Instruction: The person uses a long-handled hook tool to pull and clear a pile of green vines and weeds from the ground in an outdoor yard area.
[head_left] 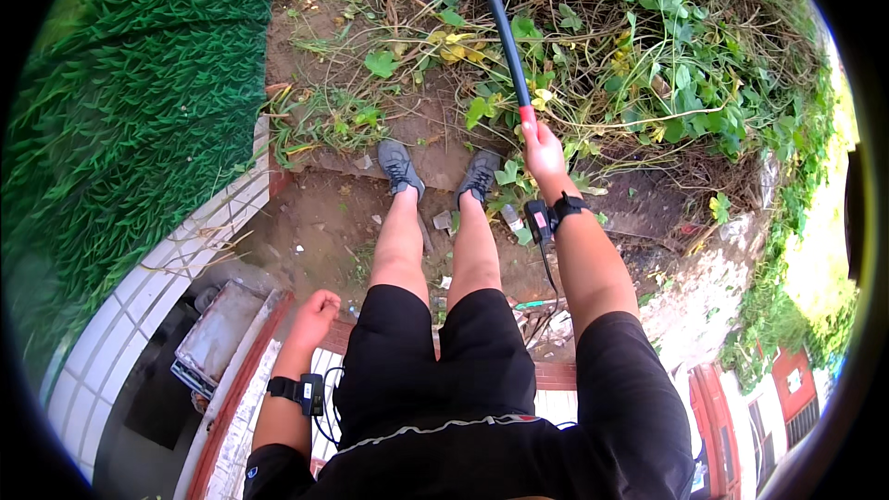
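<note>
My right hand (543, 151) is stretched forward and closed around the red end of a long black tool handle (501, 26) that runs up and away over a patch of weeds (639, 65). My left hand (316, 307) hangs low at my side in a loose fist, holding nothing, just above a tiled ledge (278, 380). Each wrist carries a black strap with a small device. My legs and grey shoes (400, 167) stand on bare dirt in front of the weeds.
Green artificial turf (139, 102) covers the slope at left, edged by white tiles (176, 268). A flat grey slab (218, 333) lies below the ledge. Small litter dots the dirt (315, 222). Vines and a red structure (787, 380) are at the lower right.
</note>
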Motion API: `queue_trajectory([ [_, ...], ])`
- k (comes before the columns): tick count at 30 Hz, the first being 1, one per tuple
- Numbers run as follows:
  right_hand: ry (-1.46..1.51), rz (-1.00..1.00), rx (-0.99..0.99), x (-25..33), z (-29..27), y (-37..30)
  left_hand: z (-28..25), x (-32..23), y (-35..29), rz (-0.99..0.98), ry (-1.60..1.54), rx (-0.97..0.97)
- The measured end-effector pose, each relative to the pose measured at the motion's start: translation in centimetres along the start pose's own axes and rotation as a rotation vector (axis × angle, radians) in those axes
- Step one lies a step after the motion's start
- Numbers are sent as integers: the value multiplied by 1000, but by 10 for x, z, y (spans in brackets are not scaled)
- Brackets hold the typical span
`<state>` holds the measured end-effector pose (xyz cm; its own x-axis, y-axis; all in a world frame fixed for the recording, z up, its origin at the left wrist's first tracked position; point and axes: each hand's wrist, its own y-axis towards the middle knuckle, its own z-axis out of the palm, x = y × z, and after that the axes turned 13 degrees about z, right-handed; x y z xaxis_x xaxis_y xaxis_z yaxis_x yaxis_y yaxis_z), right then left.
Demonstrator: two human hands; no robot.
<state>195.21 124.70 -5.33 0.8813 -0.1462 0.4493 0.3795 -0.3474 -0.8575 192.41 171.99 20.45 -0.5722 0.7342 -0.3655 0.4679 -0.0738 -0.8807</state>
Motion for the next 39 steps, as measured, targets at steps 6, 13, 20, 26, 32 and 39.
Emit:
queue_trajectory([
  [6,-565,113,-181,-32,-12,24,5,25,6,66,97,16],
  [13,-551,157,-170,0,-12,-17,-10,2,-2,-3,-50,9],
  [20,-807,186,-137,110,-34,-45,-32,-17,-22,115,-77,-51],
  [26,-1035,96,-197,200,-18,-94,-74,-15,-42,169,-178,-165],
  [32,-1138,156,-192,254,10,-103,-94,21,-92,-3,-309,-277],
  [39,-1217,335,-148,271,15,-72,-68,81,-96,-250,-528,-269],
])
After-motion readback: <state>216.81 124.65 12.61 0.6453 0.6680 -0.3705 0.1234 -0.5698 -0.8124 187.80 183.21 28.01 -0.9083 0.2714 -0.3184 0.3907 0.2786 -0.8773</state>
